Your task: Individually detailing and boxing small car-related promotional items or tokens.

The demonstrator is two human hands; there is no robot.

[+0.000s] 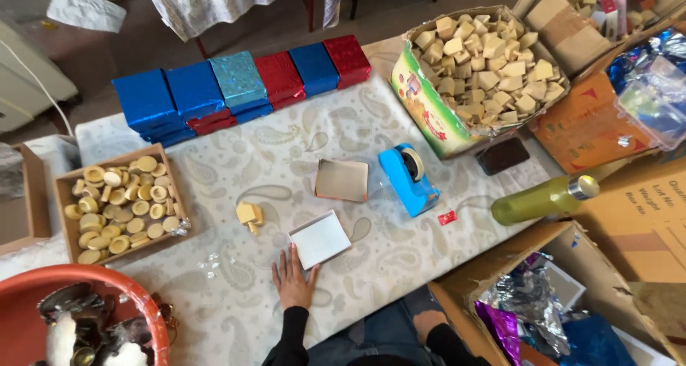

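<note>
The left hand (293, 278) lies flat, fingers spread and unclenched, fingertips touching the white open box (319, 239); the right hand stays unseen.

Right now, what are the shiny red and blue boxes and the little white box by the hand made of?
The shiny red and blue boxes look wrapped in metallic foil paper, since they glint. The little white open box seems plain matte cardboard. The left hand touches its edge.

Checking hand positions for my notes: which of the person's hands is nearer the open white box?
Left. The left hand lies flat beside the white box, fingertips at its edge; the right hand sits near the lap, apart.
</note>
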